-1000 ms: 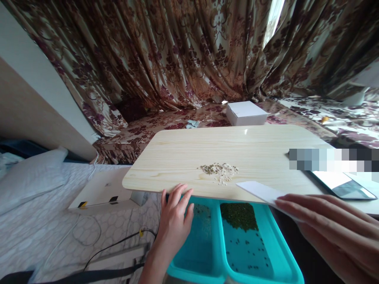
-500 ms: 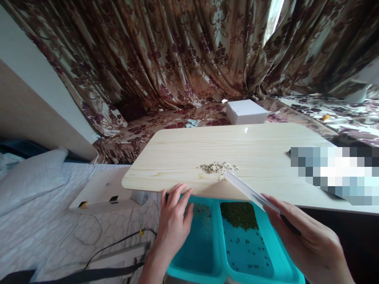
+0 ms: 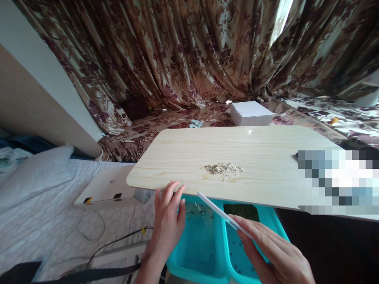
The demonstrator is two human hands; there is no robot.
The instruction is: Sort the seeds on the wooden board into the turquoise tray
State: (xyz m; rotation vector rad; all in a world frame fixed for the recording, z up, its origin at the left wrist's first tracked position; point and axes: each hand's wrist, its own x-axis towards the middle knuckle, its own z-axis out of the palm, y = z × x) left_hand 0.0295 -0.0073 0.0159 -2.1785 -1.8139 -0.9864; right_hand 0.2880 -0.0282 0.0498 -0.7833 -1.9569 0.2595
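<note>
On the pale wooden tabletop (image 3: 174,154) lies a small pile of mixed grains (image 3: 223,170), dark green ones on its left and whitish ones on its right. My right hand (image 3: 272,248) grips a long, flat white strip (image 3: 217,210) between thumb and fingers. The strip's tip is at the table's near edge, over the left compartment of a turquoise divided tray (image 3: 220,244). My left hand (image 3: 168,217) is open, its fingertips at the table edge and its thumb beside the tray. Some pale and dark grains (image 3: 198,208) show in the left compartment; green grains (image 3: 241,212) fill the back of the right one.
A white box (image 3: 251,113) stands behind the table on a flowered cover. A blurred-out object (image 3: 340,177) occupies the table's right end. To the left are a bed with a pillow (image 3: 44,165), a pale case (image 3: 106,185) and a black cable (image 3: 118,238).
My right hand has drawn the white strip from the grain pile toward me and left, past the table edge. Pale grains now show in the left compartment below its tip. My left hand stays by the edge.
</note>
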